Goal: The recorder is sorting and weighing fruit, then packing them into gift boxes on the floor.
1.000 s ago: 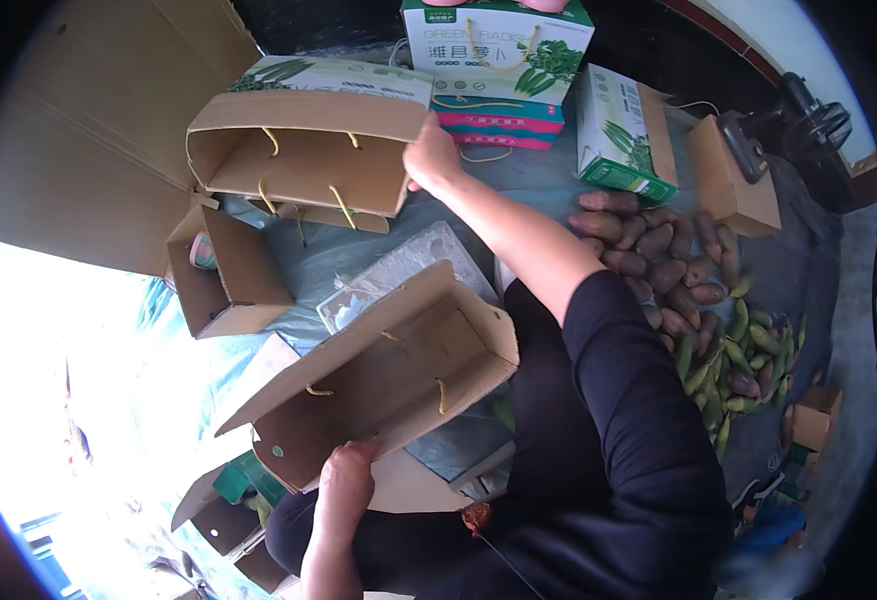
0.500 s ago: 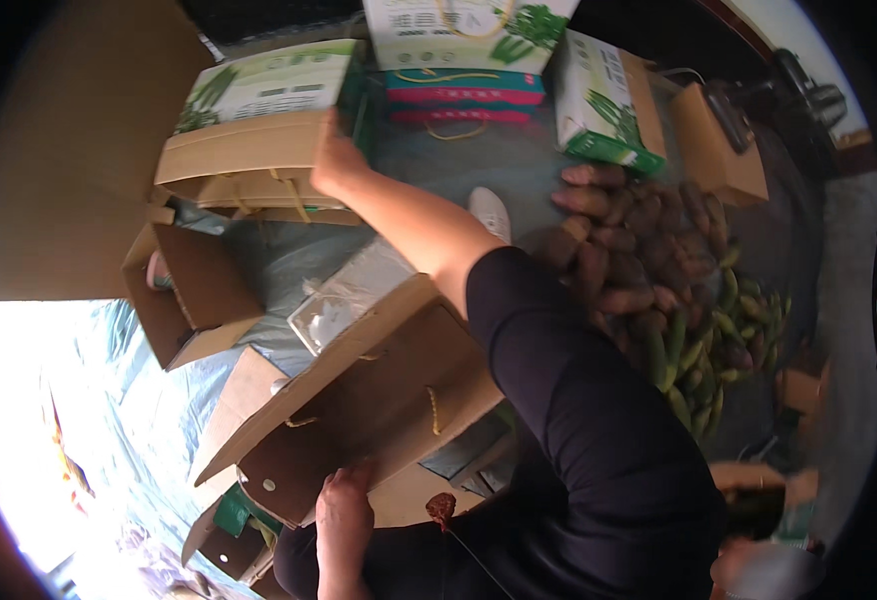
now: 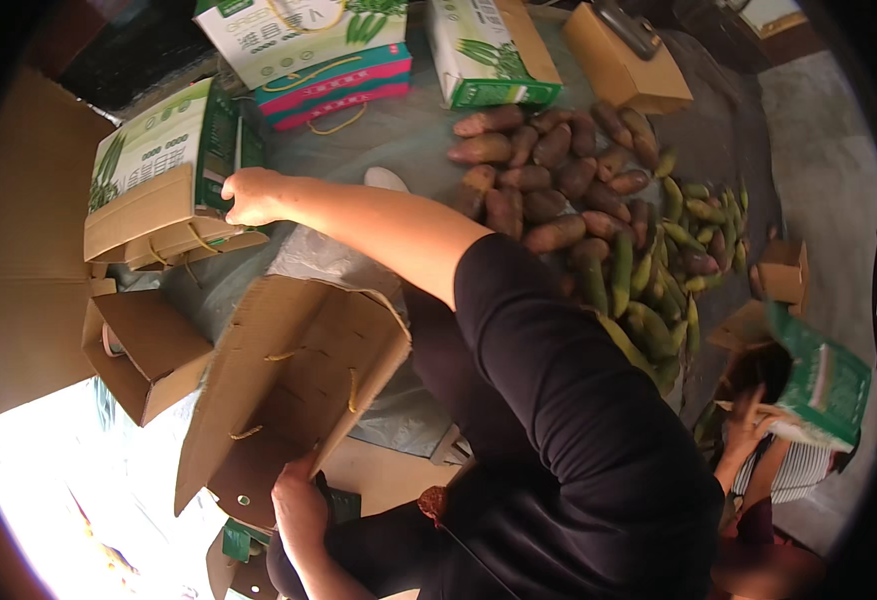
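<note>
My left hand (image 3: pixel 301 498) grips the near rim of an open cardboard gift box (image 3: pixel 294 390). Its brown inside faces up, with short yellow cord handles along its walls. My right arm reaches across, bare below a black sleeve. At its end my right hand (image 3: pixel 251 197) is closed on the right edge of a green-and-white printed carton (image 3: pixel 154 150), its fingertips partly hidden. That carton has brown flaps and yellow cord handles on its near side.
Reddish-brown tubers (image 3: pixel 554 175) and green cucumber-like vegetables (image 3: pixel 659 290) lie heaped at right. Further cartons (image 3: pixel 494 55) and a teal-and-pink box (image 3: pixel 339 90) stand at the back. A small open box (image 3: pixel 149 350) sits at left. Another person's hand (image 3: pixel 744 430) holds a green box (image 3: pixel 827 385).
The whole view has shifted, so cartons and vegetables sit further left. The open gift box has turned more upright in the picture. Another person's hand with a green box has appeared at lower right.
</note>
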A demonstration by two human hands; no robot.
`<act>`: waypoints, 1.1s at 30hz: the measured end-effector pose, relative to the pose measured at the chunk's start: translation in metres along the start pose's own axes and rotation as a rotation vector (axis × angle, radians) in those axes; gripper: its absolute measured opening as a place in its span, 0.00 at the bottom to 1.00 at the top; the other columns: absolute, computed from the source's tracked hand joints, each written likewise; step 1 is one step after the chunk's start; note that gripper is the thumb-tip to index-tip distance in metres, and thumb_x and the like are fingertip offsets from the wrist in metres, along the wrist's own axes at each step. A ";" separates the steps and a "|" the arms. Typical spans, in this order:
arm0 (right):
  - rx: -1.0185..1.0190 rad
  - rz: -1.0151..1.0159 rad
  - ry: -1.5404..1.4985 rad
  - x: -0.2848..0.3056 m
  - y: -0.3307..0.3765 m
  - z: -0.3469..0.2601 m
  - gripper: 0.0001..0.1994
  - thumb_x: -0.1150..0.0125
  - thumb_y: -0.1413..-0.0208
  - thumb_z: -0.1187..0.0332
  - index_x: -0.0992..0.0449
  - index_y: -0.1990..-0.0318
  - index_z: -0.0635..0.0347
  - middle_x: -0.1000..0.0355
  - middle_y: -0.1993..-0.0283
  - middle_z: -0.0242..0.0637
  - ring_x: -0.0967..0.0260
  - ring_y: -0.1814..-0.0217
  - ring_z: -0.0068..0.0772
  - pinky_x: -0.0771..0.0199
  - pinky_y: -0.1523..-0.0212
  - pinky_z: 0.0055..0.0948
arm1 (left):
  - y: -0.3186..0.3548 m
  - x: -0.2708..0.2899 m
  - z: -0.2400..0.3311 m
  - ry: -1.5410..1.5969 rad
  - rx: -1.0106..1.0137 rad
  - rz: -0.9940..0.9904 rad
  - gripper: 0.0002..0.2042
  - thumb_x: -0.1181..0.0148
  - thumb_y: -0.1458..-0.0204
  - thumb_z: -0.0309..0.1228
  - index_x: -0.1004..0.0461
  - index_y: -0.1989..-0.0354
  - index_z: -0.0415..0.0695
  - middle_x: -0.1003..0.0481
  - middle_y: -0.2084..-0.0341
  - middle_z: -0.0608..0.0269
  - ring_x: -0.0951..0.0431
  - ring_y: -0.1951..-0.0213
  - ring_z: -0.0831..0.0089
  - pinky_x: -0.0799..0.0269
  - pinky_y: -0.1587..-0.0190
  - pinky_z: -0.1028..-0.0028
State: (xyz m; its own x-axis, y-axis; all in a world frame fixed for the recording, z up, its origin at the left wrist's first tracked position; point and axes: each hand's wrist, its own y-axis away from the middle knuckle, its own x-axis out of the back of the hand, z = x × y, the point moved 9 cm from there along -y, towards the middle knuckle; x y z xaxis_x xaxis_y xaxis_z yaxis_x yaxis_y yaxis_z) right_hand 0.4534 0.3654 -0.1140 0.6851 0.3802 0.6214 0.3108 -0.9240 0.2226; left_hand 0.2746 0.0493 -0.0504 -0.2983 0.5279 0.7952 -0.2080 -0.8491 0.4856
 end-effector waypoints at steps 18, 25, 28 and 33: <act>-0.342 0.432 -0.096 -0.007 0.343 0.226 0.15 0.42 0.52 0.65 0.26 0.56 0.60 0.26 0.62 0.46 0.28 0.59 0.46 0.29 0.58 0.37 | -0.003 -0.001 0.009 -0.009 -0.008 -0.027 0.17 0.53 0.55 0.15 0.24 0.58 0.40 0.25 0.67 0.42 0.25 0.61 0.48 0.30 0.57 0.61; -0.387 0.537 -0.149 0.018 0.392 0.152 0.14 0.41 0.50 0.67 0.27 0.56 0.57 0.26 0.62 0.43 0.28 0.58 0.45 0.30 0.57 0.38 | 0.001 -0.003 0.007 -0.016 0.022 -0.044 0.16 0.53 0.55 0.15 0.24 0.58 0.39 0.25 0.66 0.43 0.25 0.60 0.49 0.30 0.56 0.62; -0.017 0.747 0.149 0.084 0.414 0.049 0.15 0.36 0.54 0.68 0.25 0.57 0.52 0.26 0.60 0.37 0.29 0.58 0.41 0.32 0.57 0.37 | 0.000 -0.001 0.012 -0.015 0.005 -0.039 0.16 0.52 0.55 0.15 0.24 0.58 0.39 0.25 0.65 0.42 0.25 0.60 0.49 0.30 0.56 0.62; -0.469 0.795 0.903 0.174 0.470 0.018 0.36 0.30 0.61 0.64 0.39 0.40 0.45 0.44 0.37 0.41 0.44 0.38 0.49 0.39 0.49 0.55 | -0.002 -0.002 0.005 -0.022 0.006 -0.049 0.16 0.51 0.56 0.15 0.24 0.58 0.39 0.26 0.65 0.43 0.25 0.60 0.49 0.31 0.56 0.61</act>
State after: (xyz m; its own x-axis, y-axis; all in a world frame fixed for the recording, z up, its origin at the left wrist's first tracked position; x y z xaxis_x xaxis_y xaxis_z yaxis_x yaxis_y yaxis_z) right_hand 0.7307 -0.0025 0.0848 -0.1681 -0.2694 0.9482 -0.3606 -0.8784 -0.3135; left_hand 0.2805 0.0501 -0.0507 -0.2676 0.5686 0.7779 -0.2166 -0.8222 0.5264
